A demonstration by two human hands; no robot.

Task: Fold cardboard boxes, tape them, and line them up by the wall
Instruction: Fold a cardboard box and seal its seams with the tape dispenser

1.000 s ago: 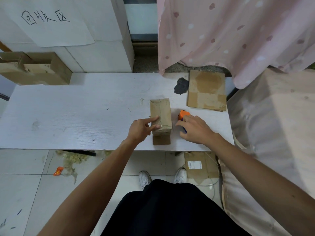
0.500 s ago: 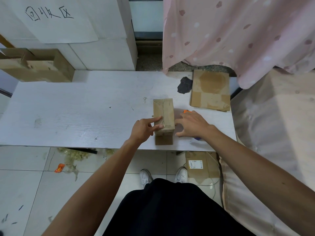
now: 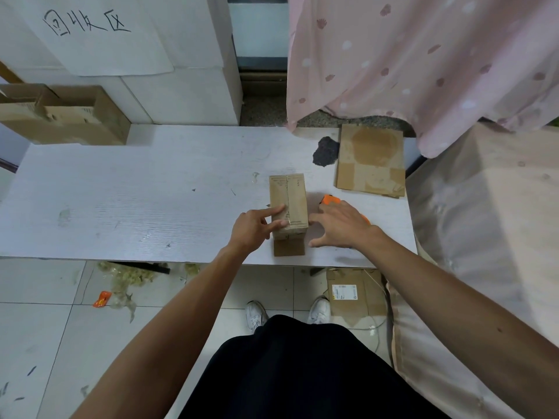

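A small brown cardboard box (image 3: 289, 207) is seen standing on the white wood-grain table (image 3: 121, 201), towards its near right part, with the top flaps shut along a centre seam. One loose flap (image 3: 289, 248) is left lying flat on the table at the near end.

The box is held down by the left hand (image 3: 254, 228). The index finger is laid straight across the top, the thumb is pressed near the front edge, and the other fingers are folded in beside the left wall. Nothing is clasped.

The right hand (image 3: 341, 225) is spread palm down just right of the box, fingers wide and relaxed, thumb on the table. An orange plastic tool (image 3: 330, 200) is half covered by it. What kind of tool it is cannot be told, nor whether the fingertips touch the box.

Further back on the right, a flat stained sheet of brown cardboard (image 3: 370, 161) is found beside a dark patch (image 3: 325, 151) on the tabletop. An open brown carton (image 3: 60, 116) is set at the far left corner, against the white wall blocks. A pink dotted curtain (image 3: 423, 55) is hung over the right side.

On the tiled floor below, a flattened labelled cardboard piece (image 3: 354, 294) is seen next to white shoes (image 3: 255, 314).
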